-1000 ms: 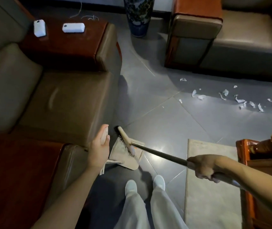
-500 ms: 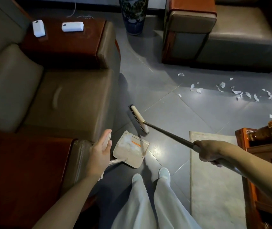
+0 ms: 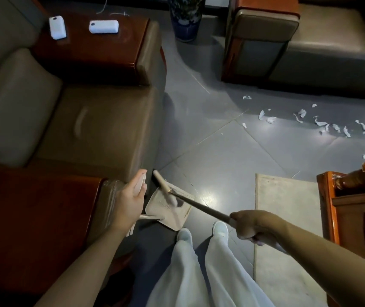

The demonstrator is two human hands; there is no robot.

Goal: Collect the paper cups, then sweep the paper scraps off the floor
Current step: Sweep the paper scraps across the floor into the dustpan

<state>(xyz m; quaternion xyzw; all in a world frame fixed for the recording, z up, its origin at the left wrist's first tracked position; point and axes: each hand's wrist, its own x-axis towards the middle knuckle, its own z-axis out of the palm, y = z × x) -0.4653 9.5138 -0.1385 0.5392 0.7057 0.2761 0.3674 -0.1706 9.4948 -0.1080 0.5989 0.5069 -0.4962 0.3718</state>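
1. Gripping the broom point(image 3: 201, 206) partway down its dark pole, the right hand point(image 3: 252, 227) has all its fingers wrapped round the shaft. That low hold, I judge, lets it steer the head in short strokes.
2. The left hand point(image 3: 130, 198) curls round the pale upright handle of the dustpan point(image 3: 166, 214). This keeps the pan close at the person's side, ready to take whatever the broom brings.
3. The broom head point(image 3: 162, 188) lies across the pan's tray, just in front of the person's shoes and beside the front of the brown sofa point(image 3: 88, 129). Blur hides whether the bristles touch the tray.
4. The paper scraps point(image 3: 323, 126) lie scattered on the grey tiled floor point(image 3: 210, 140). They are well apart from the pan, off to the right and near the base of the second sofa point(image 3: 310, 52).
5. No paper cups show anywhere, so I cannot tell where they are. With both sweeping tools in hand, the cup step looks finished, while the scraps are not yet swept.
6. Both tools must travel over to the scraps. The pale rug point(image 3: 288, 218) lies near that path, and its edge could snag the pan's lip or trap small pieces.
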